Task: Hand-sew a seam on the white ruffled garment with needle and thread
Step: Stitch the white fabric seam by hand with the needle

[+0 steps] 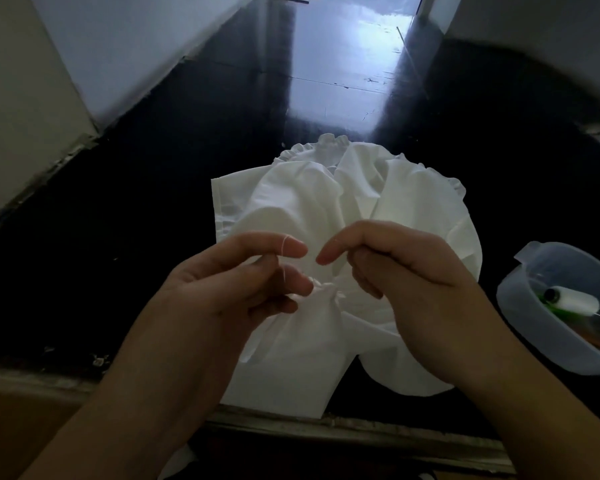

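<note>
Left grip (253,278): thread (284,249) looped round the forefinger, fingers pinching a gathered fold of the white ruffled garment (326,209). Right grip (395,271): fingers curled, contents indiscernible. The garment lies on the dark counter (136,220) beneath both hands.

Both forearms are bare to the frame edge; no sleeve shows. The left hand (236,282) and right hand (406,282) wear no gloves. No ring or watch is apparent, though the light is dim.

White matt cloth garment (326,202), soft, creased, frilled along the edge. Glossy black surface (153,202), smooth, reflecting light. Translucent bluish plastic container (520,306), smooth-walled. Fine white thread (283,251).
</note>
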`<state>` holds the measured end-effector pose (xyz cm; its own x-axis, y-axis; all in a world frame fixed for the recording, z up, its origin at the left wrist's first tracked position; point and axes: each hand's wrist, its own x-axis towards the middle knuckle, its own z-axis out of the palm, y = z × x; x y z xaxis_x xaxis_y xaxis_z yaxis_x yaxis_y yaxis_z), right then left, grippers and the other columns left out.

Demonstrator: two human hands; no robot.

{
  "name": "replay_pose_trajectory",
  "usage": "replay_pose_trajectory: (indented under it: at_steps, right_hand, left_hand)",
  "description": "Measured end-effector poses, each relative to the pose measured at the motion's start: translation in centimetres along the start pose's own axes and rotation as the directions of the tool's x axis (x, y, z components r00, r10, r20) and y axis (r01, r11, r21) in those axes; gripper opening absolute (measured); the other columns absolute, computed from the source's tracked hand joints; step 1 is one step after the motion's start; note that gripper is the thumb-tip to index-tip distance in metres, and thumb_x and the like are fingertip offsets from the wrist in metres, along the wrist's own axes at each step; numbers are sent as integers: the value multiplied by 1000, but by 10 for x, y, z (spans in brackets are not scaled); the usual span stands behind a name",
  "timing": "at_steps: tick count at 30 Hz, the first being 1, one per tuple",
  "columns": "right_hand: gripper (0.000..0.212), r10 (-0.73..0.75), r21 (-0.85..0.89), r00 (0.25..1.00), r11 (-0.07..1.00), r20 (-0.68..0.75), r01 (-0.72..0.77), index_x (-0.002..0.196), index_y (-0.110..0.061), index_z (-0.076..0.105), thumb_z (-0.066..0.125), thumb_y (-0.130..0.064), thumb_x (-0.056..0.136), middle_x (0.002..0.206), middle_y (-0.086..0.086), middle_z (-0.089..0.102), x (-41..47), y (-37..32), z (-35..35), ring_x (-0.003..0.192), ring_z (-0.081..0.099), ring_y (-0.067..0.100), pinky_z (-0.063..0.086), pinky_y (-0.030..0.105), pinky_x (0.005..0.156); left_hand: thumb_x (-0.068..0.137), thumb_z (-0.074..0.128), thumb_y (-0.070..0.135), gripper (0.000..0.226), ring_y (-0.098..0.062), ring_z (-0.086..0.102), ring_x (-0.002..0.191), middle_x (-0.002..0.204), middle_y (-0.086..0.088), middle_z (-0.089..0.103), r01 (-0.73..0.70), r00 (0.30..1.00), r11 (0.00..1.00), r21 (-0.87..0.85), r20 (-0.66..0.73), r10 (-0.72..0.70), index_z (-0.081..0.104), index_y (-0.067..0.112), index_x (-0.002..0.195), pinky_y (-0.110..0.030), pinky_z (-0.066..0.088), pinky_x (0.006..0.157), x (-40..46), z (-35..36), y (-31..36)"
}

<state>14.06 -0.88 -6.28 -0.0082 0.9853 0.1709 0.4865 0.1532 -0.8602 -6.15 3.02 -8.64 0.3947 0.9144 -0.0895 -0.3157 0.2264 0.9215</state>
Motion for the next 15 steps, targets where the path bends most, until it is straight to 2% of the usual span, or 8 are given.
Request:
replay_pose_trajectory:
  at_steps: [4, 6, 9, 11, 15]
  right_hand:
    - [35, -31, -100, 999, 994, 13, 32, 96, -31, 78, 56, -4, 100, 77, -15, 60, -2, -5, -3, 76, 61, 12, 45, 13, 68]
    - [31, -24, -126, 1000, 992, 19, 27, 97, -33, 77, 59, -8, 98, 79, -12, 63, -3, -5, -1, 79, 64, 13, 51, 19, 69]
    - [27, -23, -129, 1000, 991, 18, 25, 96, -32, 73, 60, -8, 96, 79, -6, 64, -5, -5, 2, 80, 64, 18, 55, 35, 74]
    - [27, -29, -117, 999, 993, 21, 31, 100, -31, 69, 61, -6, 95, 79, -5, 64, -4, -6, 2, 79, 65, 19, 55, 35, 74]
    - [31, -33, -127, 999, 991, 36, 38, 111, -33, 59, 63, -7, 93, 79, -8, 67, -4, -7, 4, 79, 67, 17, 56, 32, 75]
  left_hand:
    - [82, 60, 25, 24, -21, 77, 84, 80, -11, 78, -66, 995, 977, 201, -62, 80, 82, 30, 92, -35, 58, 80, -3, 7, 0]
    - [82, 60, 31, 24, -18, 78, 85, 82, -8, 79, -98, 991, 953, 288, -57, 119, 81, 35, 95, -32, 62, 78, -3, 9, -1]
    - [85, 61, 30, 24, -16, 78, 84, 82, -5, 80, -121, 988, 929, 351, -45, 145, 80, 34, 99, -24, 62, 81, -5, 9, -1]
    - [85, 62, 28, 25, -15, 78, 83, 82, -4, 81, -123, 988, 920, 371, -39, 147, 79, 32, 103, -22, 61, 81, -6, 10, 1]
    - [85, 66, 24, 26, -18, 79, 83, 81, -6, 80, -133, 988, 912, 388, -18, 152, 78, 28, 107, -26, 62, 79, -6, 10, 1]
